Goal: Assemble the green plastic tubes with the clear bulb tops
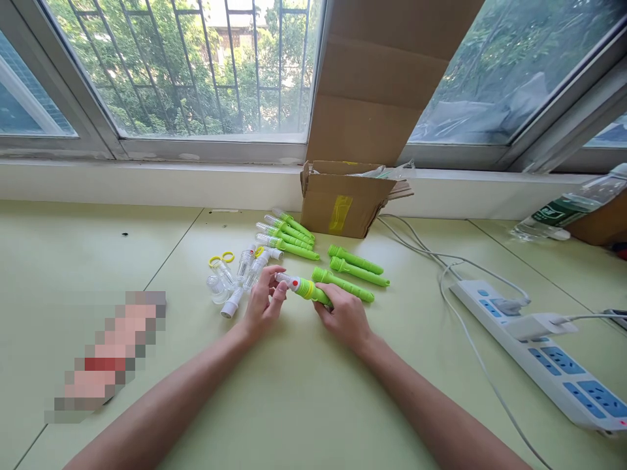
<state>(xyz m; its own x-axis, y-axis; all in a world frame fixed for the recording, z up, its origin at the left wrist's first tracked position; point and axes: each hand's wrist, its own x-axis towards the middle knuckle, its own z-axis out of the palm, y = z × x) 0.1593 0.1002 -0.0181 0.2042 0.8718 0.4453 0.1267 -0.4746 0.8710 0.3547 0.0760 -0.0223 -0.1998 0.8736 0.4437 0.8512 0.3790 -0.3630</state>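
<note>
My right hand (344,314) is closed round the body of a green plastic tube (307,289). The tube has a yellow ring, a white collar with a red dot, and a clear ribbed tip pointing left. At that tip, the thumb and curled fingers of my left hand (264,299) pinch the end. Beyond my left hand lies a pile of clear plastic parts (223,274) with white collars and yellow rings (228,257). Several green tubes with clear tips (289,247) lie side by side behind it. Three bare green tubes (360,271) with threaded ends rest past my right hand.
An open cardboard box (318,202) holding plastic bags stands against the sill. On the right, a white power strip (539,356) has plugs and cables (465,329) trailing over the table. A plastic bottle (563,207) lies at the back right. A pixelated object (110,352) lies at left.
</note>
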